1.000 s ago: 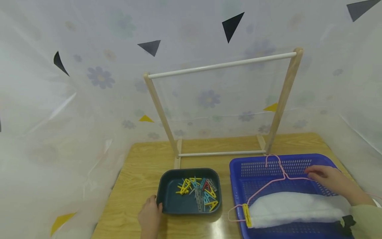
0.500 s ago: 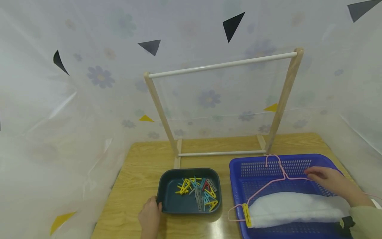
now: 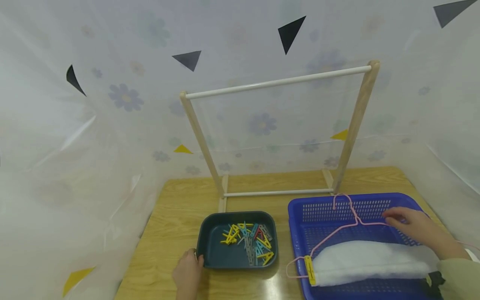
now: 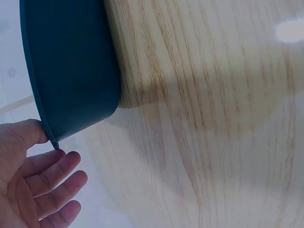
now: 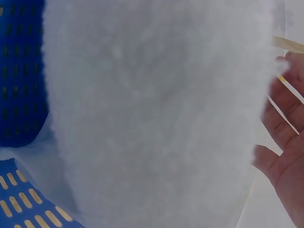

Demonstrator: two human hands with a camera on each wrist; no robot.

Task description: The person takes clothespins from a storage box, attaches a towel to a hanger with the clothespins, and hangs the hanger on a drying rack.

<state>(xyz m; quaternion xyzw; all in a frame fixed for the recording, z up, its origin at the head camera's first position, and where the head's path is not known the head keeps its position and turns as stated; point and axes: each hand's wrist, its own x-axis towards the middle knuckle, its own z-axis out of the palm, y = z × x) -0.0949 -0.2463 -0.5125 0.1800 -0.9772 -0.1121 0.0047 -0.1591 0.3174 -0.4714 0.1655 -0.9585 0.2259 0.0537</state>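
My left hand [image 3: 187, 268] pinches the rim of a dark green tray [image 3: 221, 261] at its front left corner. In the left wrist view, the thumb [image 4: 33, 132] lies on one side of that rim. Inside the tray are several clothespins [image 3: 249, 246] in yellow, blue, grey and red. My right hand [image 3: 416, 227] is over the right arm of a pink hanger [image 3: 335, 230], thumb and fingers apart in the right wrist view. White fluffy cloth [image 3: 375, 262] lies along the hanger, with a yellow clothespin [image 3: 310, 270] at its left end.
A blue perforated basket [image 3: 296, 233] sits under the hanger and cloth. Behind stands a wooden rack with a white top bar [image 3: 277, 82]. The wood-grain table [image 3: 161, 233] ends at patterned plastic sheeting [image 3: 123, 137] at the back and sides.
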